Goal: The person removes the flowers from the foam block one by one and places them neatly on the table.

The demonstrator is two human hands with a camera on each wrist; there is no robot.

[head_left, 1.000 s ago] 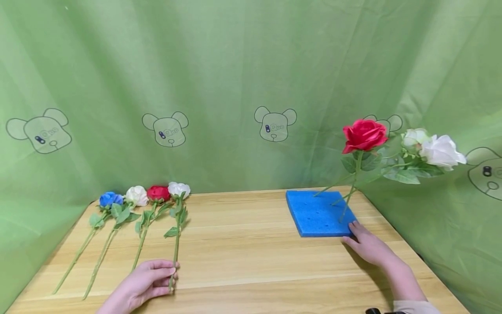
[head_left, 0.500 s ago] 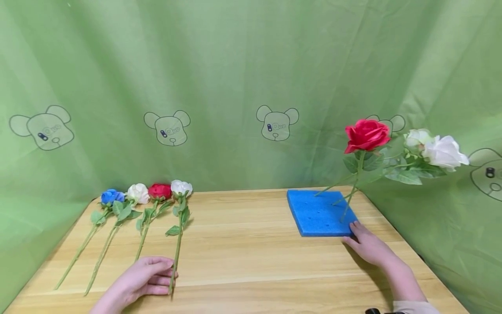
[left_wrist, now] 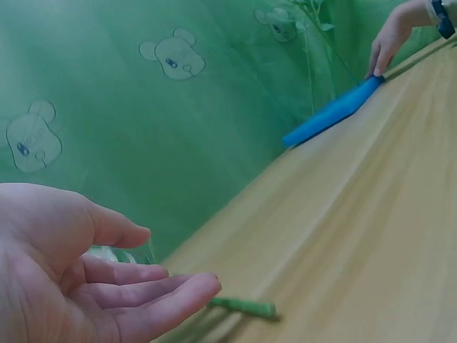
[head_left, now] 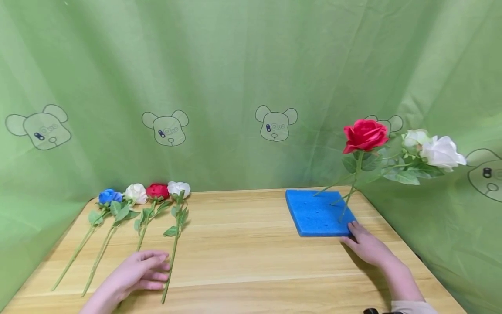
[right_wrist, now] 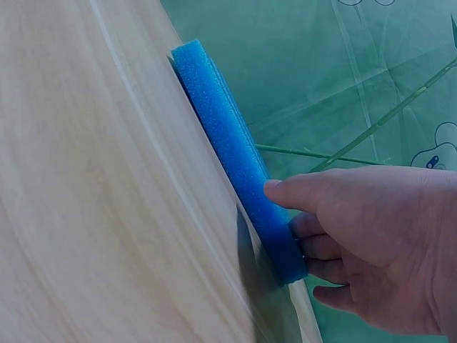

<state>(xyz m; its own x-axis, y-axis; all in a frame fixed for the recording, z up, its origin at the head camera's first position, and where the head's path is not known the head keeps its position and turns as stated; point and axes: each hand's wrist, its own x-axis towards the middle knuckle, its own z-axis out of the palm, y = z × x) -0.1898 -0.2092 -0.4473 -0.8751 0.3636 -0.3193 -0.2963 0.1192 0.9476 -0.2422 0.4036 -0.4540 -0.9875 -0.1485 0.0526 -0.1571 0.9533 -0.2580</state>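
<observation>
Head view: from my remote station I am reading the left hand [head_left: 135, 272] as loosely open, thumb standing apart from softly bent fingers, nothing visibly gripped. Its fingertips are sitting at the lower stem of an artificial white rose with green leaves [head_left: 178, 223]; I cannot tell whether they are touching. Risk, my judgement: a hasty sweep could be rolling that stem sideways, or dragging the artificial red rose with leafy green stem [head_left: 157, 191] beside it, whose stem is passing behind the hand. Farther left, a cream fabric rose [head_left: 136, 193] and a blue fabric rose [head_left: 110, 197] are lying on the pale wooden table [head_left: 243, 261], leaves crowding, so a tug could be snagging neighbours.

Across the table, the right hand [head_left: 370, 247] is pinching the near right corner of a flat blue foam block [head_left: 310, 222], thumb against its front edge. An open-petalled red rose [head_left: 365, 136] is standing tilted in it; white blooms with green leaves [head_left: 442, 152] are leaning far right. I am judging them top-heavy: releasing or jolting the corner could be tipping the foam or loosening stems.
</observation>
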